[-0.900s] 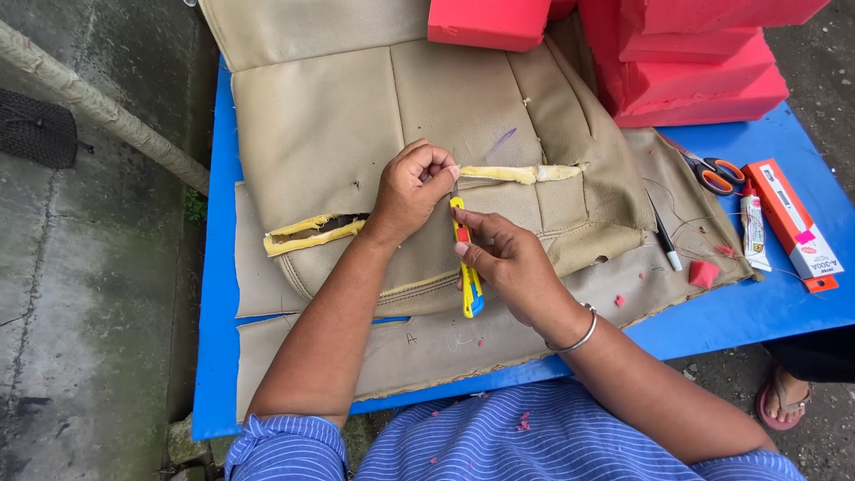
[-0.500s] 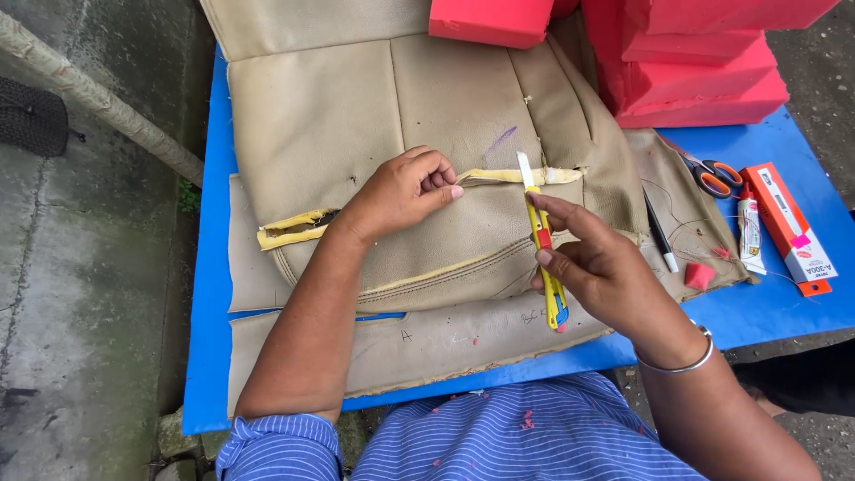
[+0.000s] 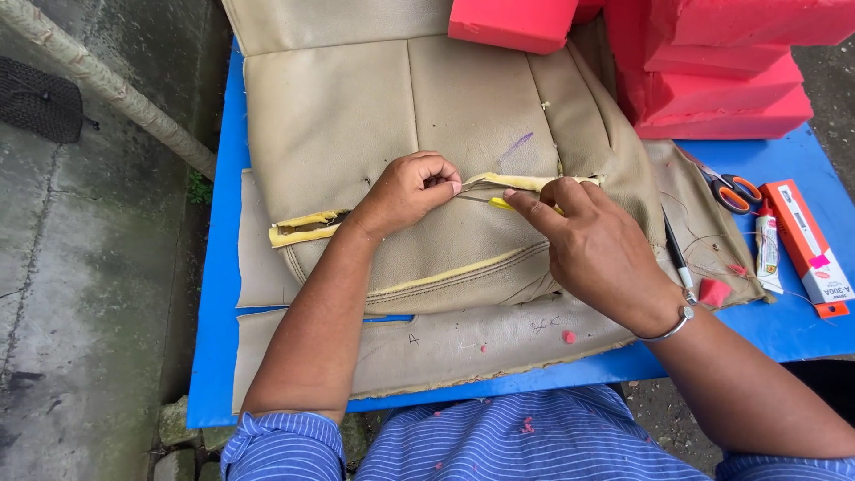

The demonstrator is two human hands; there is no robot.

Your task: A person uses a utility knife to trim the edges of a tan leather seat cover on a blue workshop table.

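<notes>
Left hand (image 3: 405, 191) pinches the slit edge of the tan cover (image 3: 374, 116) on the blue surface (image 3: 214, 294). Right hand (image 3: 597, 245) is closed on a yellow knife (image 3: 500, 202), tip at the slit (image 3: 525, 182). Cutting step, I judge; next needs the edge held taut.

Matt, grained tan leatherette seat cover (image 3: 427, 116) at centre shows yellow foam (image 3: 303, 228) in its slits; spongy red foam blocks (image 3: 721, 80) upper right; smooth blue tabletop (image 3: 214, 294).
</notes>
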